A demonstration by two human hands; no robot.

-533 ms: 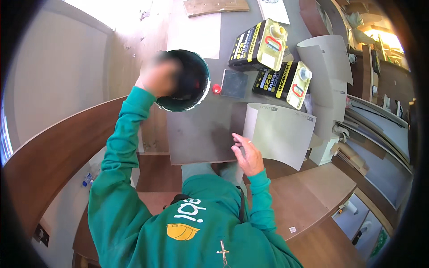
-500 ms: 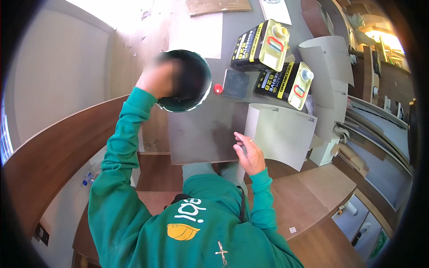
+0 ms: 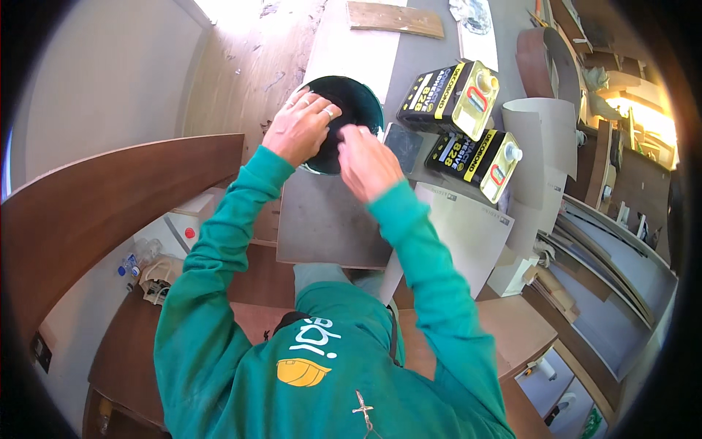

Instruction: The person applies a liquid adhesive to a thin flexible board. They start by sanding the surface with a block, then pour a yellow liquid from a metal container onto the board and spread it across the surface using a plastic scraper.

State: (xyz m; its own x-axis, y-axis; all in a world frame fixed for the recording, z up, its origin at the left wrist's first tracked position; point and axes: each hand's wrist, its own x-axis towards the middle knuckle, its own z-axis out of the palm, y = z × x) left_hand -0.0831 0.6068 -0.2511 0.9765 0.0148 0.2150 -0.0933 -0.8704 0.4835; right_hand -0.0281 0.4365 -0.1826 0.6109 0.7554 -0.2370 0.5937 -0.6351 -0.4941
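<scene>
A dark round bucket [image 3: 371,110] with a pale streaked rim stands on the worktop. My left hand [image 3: 296,132] reaches over its left side, fingers bent and a little apart, with rings on them. Their tips are lost against the dark inside, and I make out nothing held. My right hand [image 3: 368,162] is at the bucket's near right side, fingers curled but smeared by motion. To the right are two black-and-yellow adhesive cans, one farther [image 3: 439,99] and one nearer [image 3: 472,162]. A dark flat square piece [image 3: 402,144] lies between bucket and cans.
A pale curved sheet [image 3: 464,227] rests at the worktop's near right, with more rolled sheets [image 3: 541,139] beyond. A wooden board [image 3: 395,18] lies at the back. A curved brown panel [image 3: 124,172] runs along the left, near a bag [image 3: 159,278] and plastic bottles.
My right hand has moved up and left from the sheet to the bucket. My left hand remains at the bucket. The view has shifted slightly, and the red cap no longer shows.
</scene>
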